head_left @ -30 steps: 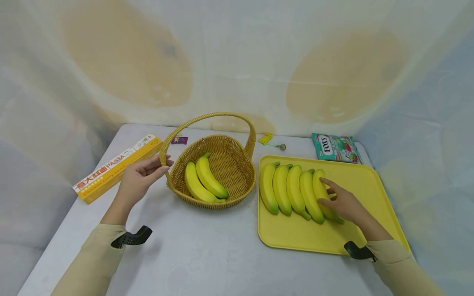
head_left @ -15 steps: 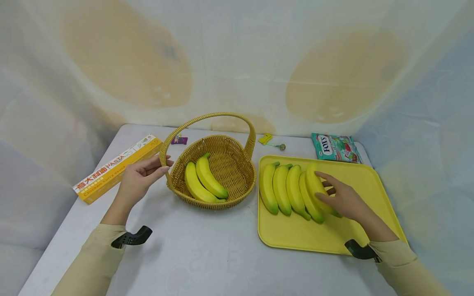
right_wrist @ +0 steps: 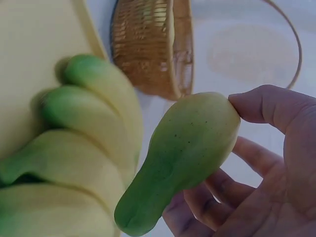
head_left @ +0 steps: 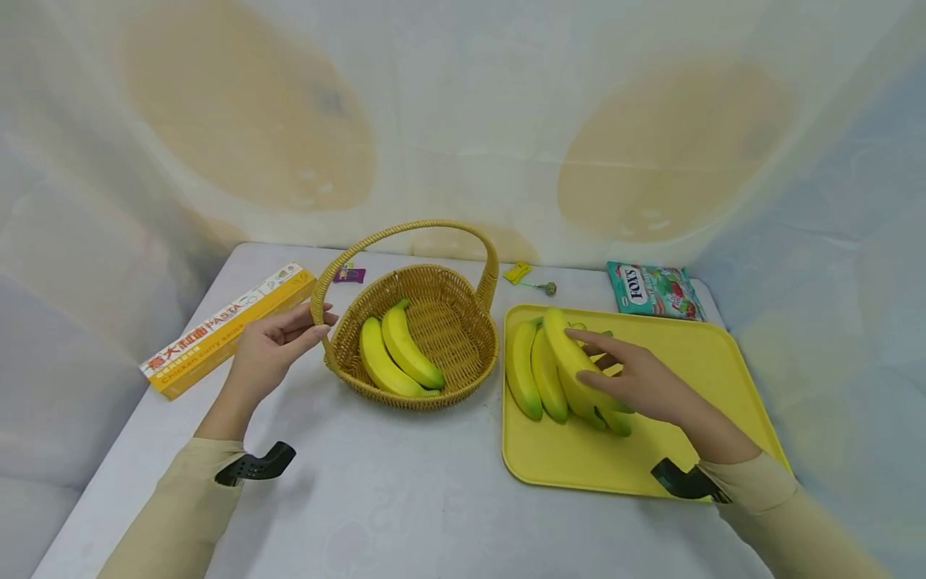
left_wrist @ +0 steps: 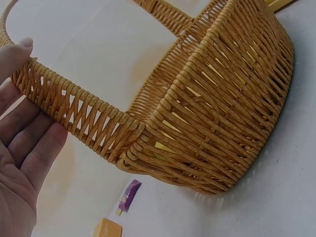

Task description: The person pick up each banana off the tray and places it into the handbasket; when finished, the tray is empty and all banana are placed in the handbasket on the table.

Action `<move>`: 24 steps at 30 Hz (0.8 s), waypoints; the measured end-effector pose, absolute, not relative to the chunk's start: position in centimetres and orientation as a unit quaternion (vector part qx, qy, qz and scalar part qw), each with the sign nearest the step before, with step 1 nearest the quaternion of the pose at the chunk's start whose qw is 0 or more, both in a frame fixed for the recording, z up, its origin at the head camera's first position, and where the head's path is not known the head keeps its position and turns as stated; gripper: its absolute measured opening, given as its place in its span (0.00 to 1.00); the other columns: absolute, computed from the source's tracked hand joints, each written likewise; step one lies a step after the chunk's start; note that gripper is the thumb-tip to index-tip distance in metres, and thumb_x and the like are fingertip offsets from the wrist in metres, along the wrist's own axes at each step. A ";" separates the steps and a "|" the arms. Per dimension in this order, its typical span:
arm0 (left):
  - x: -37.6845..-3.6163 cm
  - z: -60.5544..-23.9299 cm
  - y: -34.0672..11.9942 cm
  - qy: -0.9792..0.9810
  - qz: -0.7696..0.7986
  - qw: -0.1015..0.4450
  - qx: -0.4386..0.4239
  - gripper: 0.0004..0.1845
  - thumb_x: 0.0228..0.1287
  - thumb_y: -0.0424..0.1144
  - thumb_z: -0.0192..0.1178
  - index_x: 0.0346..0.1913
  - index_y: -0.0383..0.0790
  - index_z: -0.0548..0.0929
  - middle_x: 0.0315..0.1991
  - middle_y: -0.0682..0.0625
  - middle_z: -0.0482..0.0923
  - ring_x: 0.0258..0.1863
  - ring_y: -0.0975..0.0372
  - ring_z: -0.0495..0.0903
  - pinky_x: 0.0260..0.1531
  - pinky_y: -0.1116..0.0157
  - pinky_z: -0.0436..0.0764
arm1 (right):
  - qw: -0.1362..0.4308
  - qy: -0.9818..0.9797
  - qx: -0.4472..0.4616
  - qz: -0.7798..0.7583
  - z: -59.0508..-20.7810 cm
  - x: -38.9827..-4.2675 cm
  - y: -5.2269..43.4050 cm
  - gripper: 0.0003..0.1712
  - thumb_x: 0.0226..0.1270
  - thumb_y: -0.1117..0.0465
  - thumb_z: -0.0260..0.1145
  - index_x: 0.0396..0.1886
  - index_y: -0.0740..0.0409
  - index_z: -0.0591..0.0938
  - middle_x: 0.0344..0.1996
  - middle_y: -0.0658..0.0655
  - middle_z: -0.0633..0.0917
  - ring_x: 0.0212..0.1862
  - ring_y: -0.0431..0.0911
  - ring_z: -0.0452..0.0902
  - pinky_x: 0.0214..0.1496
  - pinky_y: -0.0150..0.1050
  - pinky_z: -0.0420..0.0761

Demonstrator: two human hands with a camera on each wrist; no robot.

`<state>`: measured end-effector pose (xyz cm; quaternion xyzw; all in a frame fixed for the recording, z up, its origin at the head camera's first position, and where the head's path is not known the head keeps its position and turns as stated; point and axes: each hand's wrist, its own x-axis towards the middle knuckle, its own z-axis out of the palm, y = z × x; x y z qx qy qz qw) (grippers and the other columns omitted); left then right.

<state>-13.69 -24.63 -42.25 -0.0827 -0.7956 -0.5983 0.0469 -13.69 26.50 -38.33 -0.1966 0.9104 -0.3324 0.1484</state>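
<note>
A banana (head_left: 571,354) is pinched between the thumb and fingers of my right hand (head_left: 640,378), raised over the row of bananas on the yellow tray (head_left: 680,458). In the right wrist view the held banana (right_wrist: 192,143) points its green end towards the camera, apart from the bananas (right_wrist: 98,108) beneath. My left hand (head_left: 271,346) holds the left side of the handle of a wicker basket (head_left: 456,346). Thumb and fingers lie on either side of that handle (left_wrist: 74,106) in the left wrist view. Two bananas (head_left: 401,354) lie side by side in the basket's left half.
A yellow pasta box (head_left: 231,330) lies left of the basket. Behind the basket are a purple wrapped sweet (head_left: 350,275), a yellow wrapped sweet (head_left: 518,272) and a lollipop (head_left: 550,288). A teal sweet bag (head_left: 654,289) lies behind the tray, near the white cloth wall.
My right hand has lifted the rightmost banana from the row and carried it left above the others. The left hand and the basket have stayed in place.
</note>
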 end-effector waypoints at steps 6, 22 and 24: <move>-13.7 -42.2 -24.6 -0.799 -0.594 0.046 -0.079 0.24 0.71 0.41 0.66 0.65 0.36 0.80 0.51 0.53 0.87 0.52 0.68 0.84 0.52 0.75 0.80 | 0.160 0.899 -0.237 -0.332 -37.6 -14.4 24.2 0.34 0.75 0.48 0.65 0.77 0.43 0.69 0.67 0.57 0.77 0.56 0.51 0.79 0.50 0.45 0.82; -13.6 -42.2 -24.6 -0.799 -0.593 0.046 -0.082 0.24 0.71 0.41 0.65 0.66 0.35 0.80 0.51 0.52 0.87 0.52 0.68 0.84 0.52 0.75 0.80 | 0.207 0.866 -0.296 -0.345 -36.8 -18.3 16.4 0.34 0.75 0.50 0.65 0.77 0.42 0.69 0.66 0.56 0.78 0.59 0.50 0.79 0.58 0.49 0.82; -13.7 -42.2 -24.6 -0.798 -0.595 0.045 -0.082 0.24 0.71 0.41 0.65 0.65 0.35 0.80 0.51 0.52 0.87 0.52 0.68 0.84 0.52 0.75 0.80 | 0.219 0.864 -0.294 -0.344 -36.9 -19.1 15.5 0.33 0.75 0.49 0.65 0.77 0.42 0.68 0.65 0.57 0.78 0.61 0.51 0.78 0.61 0.50 0.80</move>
